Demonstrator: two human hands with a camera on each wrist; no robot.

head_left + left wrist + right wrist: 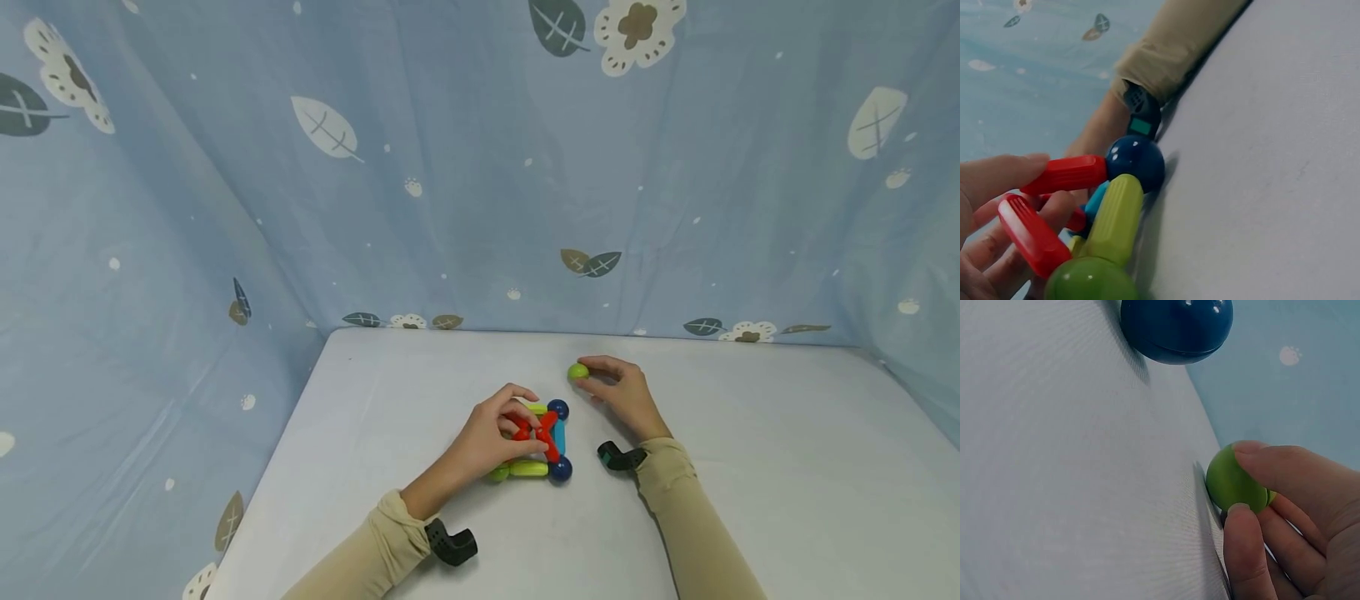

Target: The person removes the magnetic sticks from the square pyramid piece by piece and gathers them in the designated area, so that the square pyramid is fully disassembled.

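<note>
Between thumb and fingers, the right hand (621, 395) pinches a green ball (577, 372) at the table's far side; the right wrist view shows the green ball (1235, 480) against the white surface. The left hand (491, 435) is over a built frame of balls and rods, its fingers around the red rods (550, 447). In the left wrist view the thumb touches a red rod (1072, 174) joined to a blue ball (1135, 164); a yellow-green rod (1116, 219) runs from there to a green ball (1091, 281). The frame's far left part is hidden by the left hand.
The white table (787, 467) reaches back to a blue patterned curtain (480, 167), which also hangs on the left. Black wrist devices (452, 546) are worn at both cuffs. A blue ball (1177, 328) lies near the right hand in the right wrist view.
</note>
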